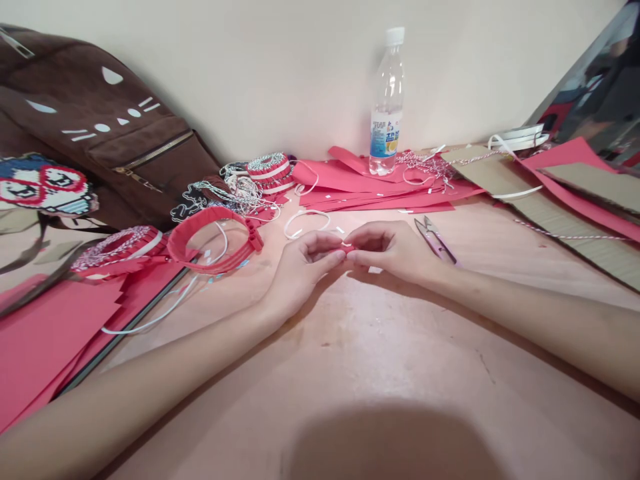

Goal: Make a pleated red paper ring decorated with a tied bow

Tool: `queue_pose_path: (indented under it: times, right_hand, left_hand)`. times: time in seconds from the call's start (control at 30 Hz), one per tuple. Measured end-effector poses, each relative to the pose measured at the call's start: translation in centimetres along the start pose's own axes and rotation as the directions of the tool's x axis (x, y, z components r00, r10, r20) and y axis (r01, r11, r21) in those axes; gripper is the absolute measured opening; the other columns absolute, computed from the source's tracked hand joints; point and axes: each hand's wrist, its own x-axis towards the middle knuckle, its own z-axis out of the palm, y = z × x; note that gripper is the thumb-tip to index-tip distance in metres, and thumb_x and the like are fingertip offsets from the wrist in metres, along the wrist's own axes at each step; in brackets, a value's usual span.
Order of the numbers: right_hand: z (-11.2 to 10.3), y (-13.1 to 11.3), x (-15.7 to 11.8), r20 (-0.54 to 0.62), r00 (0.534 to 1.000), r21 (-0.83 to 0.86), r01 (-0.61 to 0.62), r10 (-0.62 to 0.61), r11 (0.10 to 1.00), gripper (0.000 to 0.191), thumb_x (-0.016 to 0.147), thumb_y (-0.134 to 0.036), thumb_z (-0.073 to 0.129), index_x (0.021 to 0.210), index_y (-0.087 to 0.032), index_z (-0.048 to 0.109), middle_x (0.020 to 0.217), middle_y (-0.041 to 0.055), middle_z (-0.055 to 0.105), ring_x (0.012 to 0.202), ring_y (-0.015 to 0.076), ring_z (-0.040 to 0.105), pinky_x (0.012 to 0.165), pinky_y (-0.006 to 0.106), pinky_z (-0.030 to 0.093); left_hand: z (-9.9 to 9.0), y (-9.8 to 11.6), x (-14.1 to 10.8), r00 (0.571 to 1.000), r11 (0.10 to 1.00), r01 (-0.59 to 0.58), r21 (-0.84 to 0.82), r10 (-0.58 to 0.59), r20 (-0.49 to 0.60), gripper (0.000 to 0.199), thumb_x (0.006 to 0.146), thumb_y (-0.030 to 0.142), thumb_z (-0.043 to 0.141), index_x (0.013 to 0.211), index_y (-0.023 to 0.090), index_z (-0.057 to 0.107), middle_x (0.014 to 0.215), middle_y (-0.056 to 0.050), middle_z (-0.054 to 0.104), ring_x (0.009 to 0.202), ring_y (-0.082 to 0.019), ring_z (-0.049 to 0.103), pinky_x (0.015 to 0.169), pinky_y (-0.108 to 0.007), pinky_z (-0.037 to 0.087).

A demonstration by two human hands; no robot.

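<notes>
Between my two hands, just above the middle of the table, is a small red piece with a bit of white on top. My left hand pinches its left side with thumb and fingers. My right hand pinches it from the right. Most of the piece is hidden by fingertips. Thread snips lie right of my right hand. A white cord loops on the table behind my left hand. A red band ring stands to the left.
A brown backpack leans at the left, near red sheets and decorated rings. A water bottle stands at the back by red paper. Cardboard and white rolls lie at the right.
</notes>
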Motion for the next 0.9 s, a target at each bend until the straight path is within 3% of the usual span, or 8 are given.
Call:
queue_pose_path:
  times: [0.17,0.43,0.6,0.7,0.77,0.8,0.87,0.9]
  right_hand:
    - [0.2,0.7,0.1,0.018,0.998,0.112,-0.064,0.063,0.992,0.016,0.071,-0.032,0.073,0.079,-0.019,0.069,0.068,-0.0002,0.063,0.062,0.0113,0.058,0.060,0.026,0.050]
    - [0.1,0.4,0.6,-0.001,0.991,-0.186,0.135,-0.137,0.973,0.009,0.073,-0.021,0.068,0.081,-0.019,0.072,0.084,0.0030,0.069,0.075,0.0141,0.062,0.069,0.027,0.049]
    - [0.2,0.1,0.9,0.032,0.994,-0.219,0.110,-0.105,0.969,0.014,0.075,-0.027,0.069,0.085,-0.019,0.072,0.085,0.0037,0.072,0.075,0.0156,0.064,0.069,0.026,0.049]
    - [0.2,-0.1,0.6,0.022,0.994,-0.282,0.108,-0.106,0.953,0.013,0.080,-0.029,0.064,0.083,-0.019,0.073,0.086,0.0046,0.072,0.079,0.0174,0.065,0.072,0.028,0.049]
    - [0.2,-0.2,0.3,0.015,0.996,-0.342,0.093,-0.094,0.935,0.013,0.080,-0.027,0.062,0.083,-0.020,0.072,0.086,0.0049,0.073,0.080,0.0186,0.065,0.073,0.029,0.049]
    - [0.2,-0.3,0.1,0.011,0.997,-0.367,0.078,-0.080,0.927,0.014,0.080,-0.027,0.061,0.083,-0.020,0.072,0.086,0.0049,0.073,0.079,0.0189,0.065,0.072,0.030,0.048]
    - [0.2,-0.4,-0.1,-0.002,0.999,-0.391,0.035,-0.039,0.920,0.015,0.079,-0.029,0.061,0.082,-0.020,0.072,0.084,0.0049,0.072,0.077,0.0191,0.065,0.069,0.029,0.048]
    - [0.3,-0.5,-0.1,-0.004,1.000,-0.395,0.015,-0.018,0.919,0.016,0.079,-0.031,0.062,0.082,-0.020,0.072,0.084,0.0049,0.072,0.076,0.0192,0.064,0.067,0.029,0.047]
  left_hand:
    - [0.0,0.2,0.0,0.999,0.999,0.033,-0.012,-0.033,-0.017,0.026,0.065,0.023,0.079,0.085,0.017,0.063,0.083,0.000,0.066,0.075,-0.012,0.063,0.070,-0.024,0.050]
    - [-0.3,0.5,0.1,0.995,0.996,0.076,-0.055,-0.079,-0.056,0.024,0.065,0.026,0.079,0.078,0.015,0.063,0.075,0.001,0.065,0.067,-0.010,0.059,0.065,-0.021,0.047]
    - [-0.3,0.0,0.7,0.996,0.999,0.032,-0.006,-0.032,-0.086,0.029,0.063,0.028,0.079,0.077,0.016,0.058,0.072,0.001,0.064,0.068,-0.012,0.062,0.067,-0.024,0.049]
    - [-0.7,0.3,-0.6,0.997,0.986,-0.043,0.159,0.053,-0.061,0.027,0.076,0.034,0.069,0.093,0.018,0.056,0.090,-0.004,0.067,0.080,-0.017,0.066,0.073,-0.030,0.053]
    - [-1.8,1.4,-2.8,0.988,0.890,-0.148,0.430,0.154,0.021,0.028,0.083,0.035,0.061,0.106,0.020,0.056,0.112,-0.009,0.063,0.098,-0.020,0.064,0.084,-0.035,0.053]
    - [-2.8,2.1,-4.3,0.978,0.777,-0.203,0.596,0.193,0.082,0.029,0.084,0.035,0.061,0.110,0.022,0.056,0.122,-0.009,0.059,0.108,-0.021,0.061,0.092,-0.038,0.051]
    - [-5.6,3.7,-7.9,0.962,0.442,-0.250,0.861,0.210,0.172,0.026,0.080,0.033,0.065,0.106,0.027,0.062,0.132,-0.005,0.055,0.125,-0.025,0.050,0.105,-0.041,0.042]
    - [-7.4,4.4,-10.0,0.961,0.288,-0.184,0.940,0.255,0.110,0.023,0.082,0.033,0.062,0.105,0.030,0.063,0.131,-0.001,0.056,0.126,-0.025,0.049,0.107,-0.041,0.040]
